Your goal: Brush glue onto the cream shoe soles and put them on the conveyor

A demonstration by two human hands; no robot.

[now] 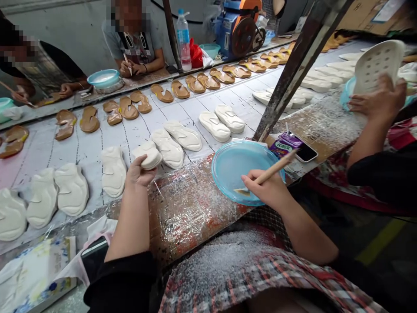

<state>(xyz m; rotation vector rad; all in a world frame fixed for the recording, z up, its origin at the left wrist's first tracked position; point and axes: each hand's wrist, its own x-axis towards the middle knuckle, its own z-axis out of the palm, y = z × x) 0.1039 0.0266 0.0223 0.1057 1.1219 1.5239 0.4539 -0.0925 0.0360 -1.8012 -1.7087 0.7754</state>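
Observation:
My left hand (140,174) is closed around the near end of a white shoe sole (150,155), which it holds at the edge of the white work surface. My right hand (265,188) grips a brush by its wooden handle (275,167). The bristles (242,191) touch the inside near rim of a blue bowl (221,174) that has whitish liquid in it. A pair of white soles (167,150) lies just beyond my left hand, and a single one (113,171) lies to its left.
Brown sandal soles (128,107) line the far side of the white surface (182,174). A dark slanted post (286,69) rises beyond the bowl, near a phone (304,150) and purple packet (286,142). At right, a co-worker's hand (384,98) holds a sole; two people sit opposite.

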